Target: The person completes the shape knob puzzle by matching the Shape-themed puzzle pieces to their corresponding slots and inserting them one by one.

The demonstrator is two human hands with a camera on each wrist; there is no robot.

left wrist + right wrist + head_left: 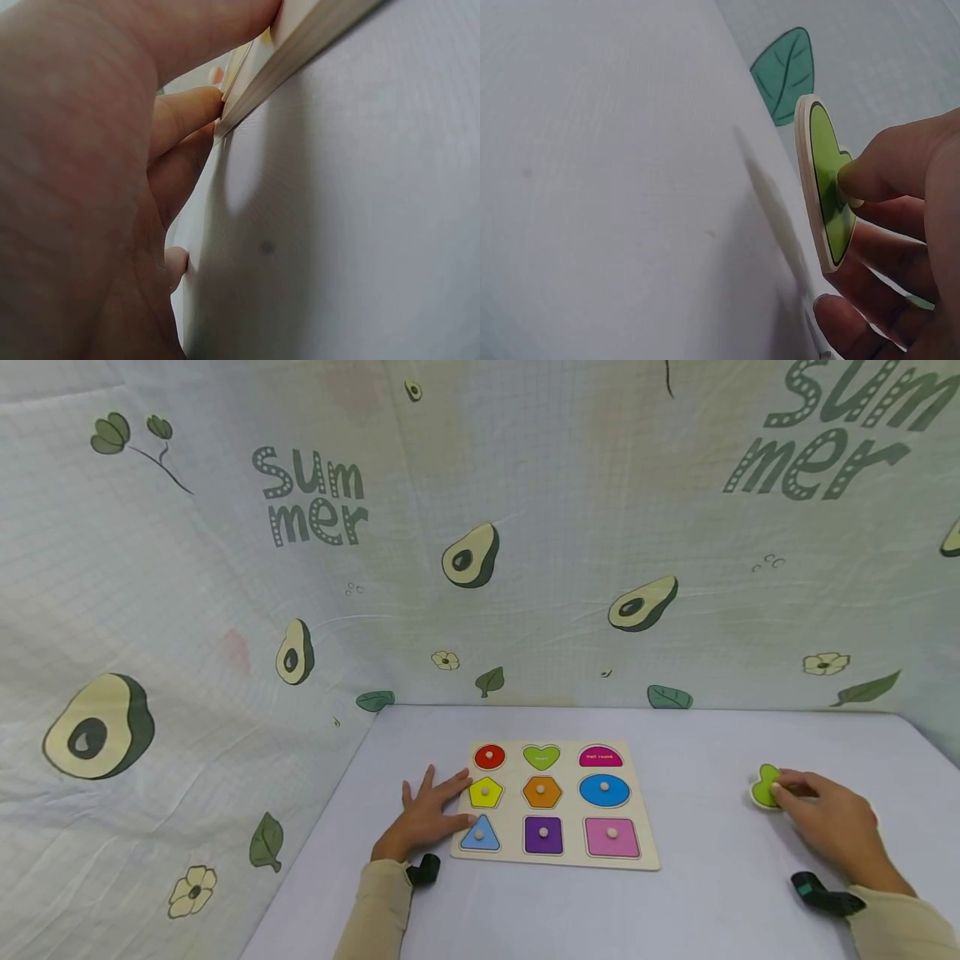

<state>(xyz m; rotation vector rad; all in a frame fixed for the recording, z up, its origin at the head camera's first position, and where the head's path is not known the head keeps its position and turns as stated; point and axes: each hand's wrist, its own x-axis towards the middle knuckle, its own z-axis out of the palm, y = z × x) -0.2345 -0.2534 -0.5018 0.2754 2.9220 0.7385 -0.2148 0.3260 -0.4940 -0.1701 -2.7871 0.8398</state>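
Soft, even light fills my head view, which bows at its edges. My left hand (82, 172) looms blurred at the wrist camera. The green heart piece (823, 187) throws a faint shadow leftward.

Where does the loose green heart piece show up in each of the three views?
Head: green heart piece at right, on the table, under the right hand.
Left wrist: not in it.
Right wrist: right of centre, seen edge-on, fingers on it.
Shared landmark: the right hand.
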